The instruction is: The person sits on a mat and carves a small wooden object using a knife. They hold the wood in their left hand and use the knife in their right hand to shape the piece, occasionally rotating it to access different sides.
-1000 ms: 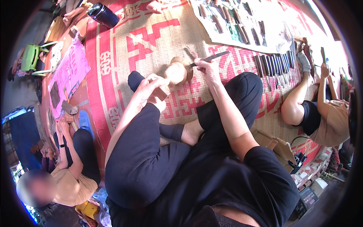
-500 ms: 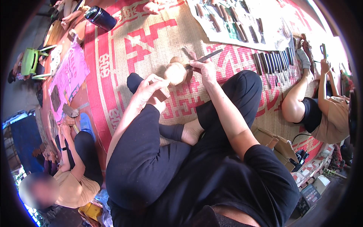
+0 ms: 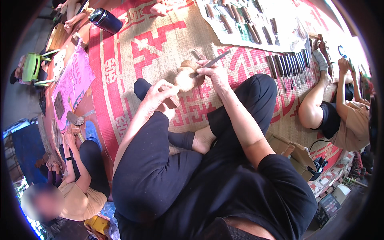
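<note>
Head view: left hand (image 3: pixel 157 96) grips wooden carving (image 3: pixel 186 79), right hand (image 3: pixel 217 75) clasps dark tool (image 3: pixel 218 59).

The wooden piece (image 3: pixel 187 80) is pale tan, the slim tool (image 3: pixel 218 59) dark grey, and the small block (image 3: pixel 173 102) reddish brown. The woven mat (image 3: pixel 176 44) is straw-coloured, patterned with red angular figures and red border bands. Stool (image 3: pixel 30 67): lime green; sandal (image 3: pixel 91 134): blue; shirt (image 3: pixel 240 192): black.
</note>
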